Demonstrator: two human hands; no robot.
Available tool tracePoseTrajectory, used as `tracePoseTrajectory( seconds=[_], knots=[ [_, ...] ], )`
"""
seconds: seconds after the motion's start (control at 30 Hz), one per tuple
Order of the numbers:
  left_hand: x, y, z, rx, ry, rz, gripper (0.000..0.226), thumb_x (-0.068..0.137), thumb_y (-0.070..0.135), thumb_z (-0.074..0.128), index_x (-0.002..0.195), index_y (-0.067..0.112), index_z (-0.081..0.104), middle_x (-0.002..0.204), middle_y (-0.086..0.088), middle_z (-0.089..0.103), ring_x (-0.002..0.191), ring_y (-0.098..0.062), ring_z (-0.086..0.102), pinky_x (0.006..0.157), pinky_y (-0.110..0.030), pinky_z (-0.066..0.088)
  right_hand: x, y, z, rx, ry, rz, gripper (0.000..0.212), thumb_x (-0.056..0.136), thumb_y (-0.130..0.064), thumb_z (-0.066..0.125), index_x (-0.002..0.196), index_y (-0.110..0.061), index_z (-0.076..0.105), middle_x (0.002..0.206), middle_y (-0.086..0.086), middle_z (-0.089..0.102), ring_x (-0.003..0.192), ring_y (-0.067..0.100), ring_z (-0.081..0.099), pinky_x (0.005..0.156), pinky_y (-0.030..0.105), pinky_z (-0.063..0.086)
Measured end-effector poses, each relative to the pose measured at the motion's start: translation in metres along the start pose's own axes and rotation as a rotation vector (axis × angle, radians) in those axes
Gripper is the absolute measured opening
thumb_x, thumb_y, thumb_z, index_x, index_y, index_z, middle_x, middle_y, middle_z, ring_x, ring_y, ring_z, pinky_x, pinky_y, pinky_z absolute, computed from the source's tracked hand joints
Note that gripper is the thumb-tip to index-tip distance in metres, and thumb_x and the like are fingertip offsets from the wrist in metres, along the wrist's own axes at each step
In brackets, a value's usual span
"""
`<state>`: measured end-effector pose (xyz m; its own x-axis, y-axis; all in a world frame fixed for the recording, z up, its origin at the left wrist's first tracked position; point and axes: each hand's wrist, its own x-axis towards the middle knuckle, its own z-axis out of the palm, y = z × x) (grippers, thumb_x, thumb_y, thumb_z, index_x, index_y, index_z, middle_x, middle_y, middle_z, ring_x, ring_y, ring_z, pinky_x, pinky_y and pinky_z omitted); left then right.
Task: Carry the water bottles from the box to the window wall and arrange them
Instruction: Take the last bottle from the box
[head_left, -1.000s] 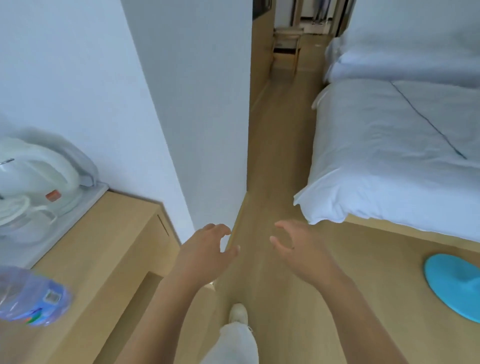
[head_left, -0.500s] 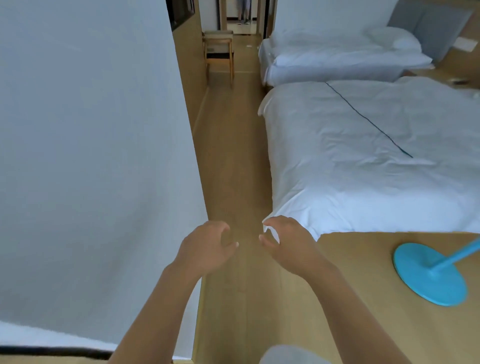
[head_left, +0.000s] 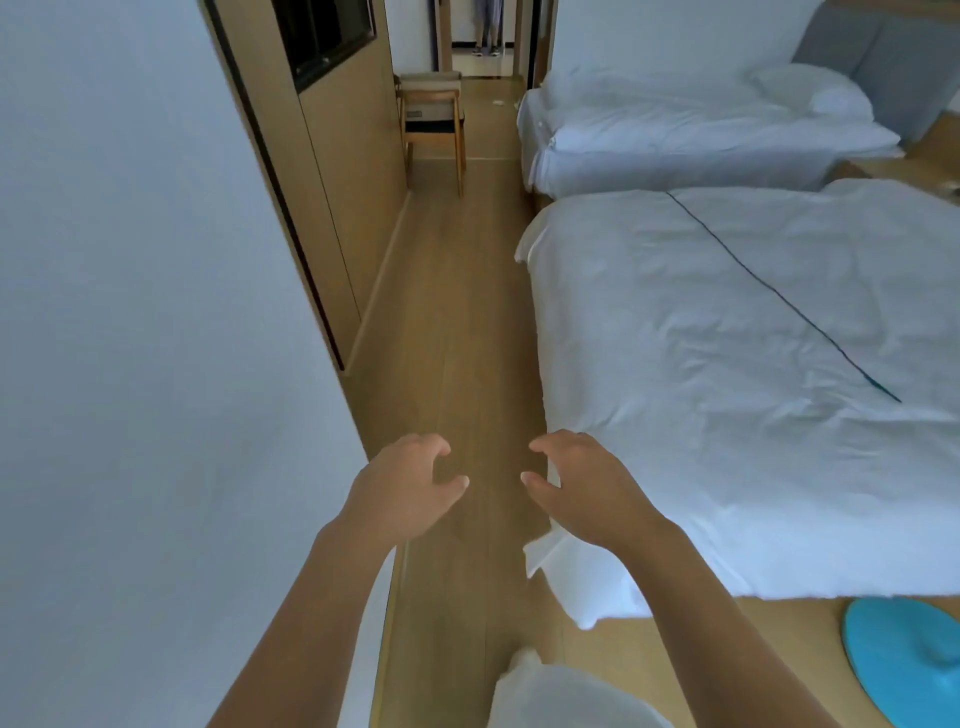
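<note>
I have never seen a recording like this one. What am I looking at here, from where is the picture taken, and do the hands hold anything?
There is no machine here. A person wears a wide-angle camera on the head, and it looks forward and down, so you see that person's own two arms from above. The left hand and the right hand are both empty, with fingers loosely curled and apart. No water bottle and no box show in this picture. The person stands in a narrow passage with a wooden floor. A white wall is on the left, and a bed with white sheets is on the right, with a second bed behind it. A wooden chair stands at the far end. A blue round base lies on the floor at bottom right.
</note>
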<state>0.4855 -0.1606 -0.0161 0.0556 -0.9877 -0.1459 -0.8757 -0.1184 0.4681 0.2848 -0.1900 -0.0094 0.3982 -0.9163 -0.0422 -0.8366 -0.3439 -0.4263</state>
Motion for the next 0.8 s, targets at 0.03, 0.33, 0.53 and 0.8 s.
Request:
tracePoseTrajectory(
  seconds=[0.03,0.33,0.53,0.8],
  knots=[
    [0.024,0.005,-0.004,-0.010,0.002,-0.002,0.047,0.090,0.046,0.054,0.131,0.023,0.048,0.133,0.007,0.050,0.114,-0.011,0.052,0.090,-0.026,0.042,0.023,0.011,-0.009,-0.011,0.011,-0.001,0.042,0.095,-0.038,0.047,0.131,-0.016,0.049,0.130,0.000,0.053,0.119,0.015,0.045,0.094,0.024,0.037],
    [0.195,0.024,-0.019,-0.026,-0.032,-0.058,0.048,0.091,0.046,0.052,0.133,0.023,0.047,0.134,0.007,0.050,0.114,-0.009,0.051,0.088,-0.023,0.041,0.194,0.078,-0.040,0.028,0.006,-0.041,0.041,0.095,-0.037,0.047,0.131,-0.019,0.051,0.132,-0.004,0.053,0.121,0.011,0.046,0.089,0.013,0.027],
    [0.311,0.017,-0.034,-0.060,-0.041,-0.076,0.049,0.091,0.046,0.052,0.133,0.022,0.047,0.133,0.007,0.049,0.113,-0.010,0.052,0.092,-0.030,0.044,0.311,0.104,-0.042,0.036,-0.004,-0.048,0.041,0.094,-0.038,0.049,0.131,-0.019,0.051,0.132,-0.003,0.054,0.122,0.012,0.046,0.089,0.015,0.027],
    [0.515,-0.011,-0.100,-0.073,-0.040,-0.085,0.048,0.092,0.044,0.052,0.133,0.021,0.046,0.135,0.006,0.045,0.116,-0.013,0.049,0.097,-0.038,0.044,0.512,0.120,-0.066,0.030,-0.045,0.002,0.041,0.095,-0.038,0.048,0.130,-0.018,0.051,0.133,-0.002,0.052,0.121,0.015,0.046,0.096,0.021,0.036]
  ],
)
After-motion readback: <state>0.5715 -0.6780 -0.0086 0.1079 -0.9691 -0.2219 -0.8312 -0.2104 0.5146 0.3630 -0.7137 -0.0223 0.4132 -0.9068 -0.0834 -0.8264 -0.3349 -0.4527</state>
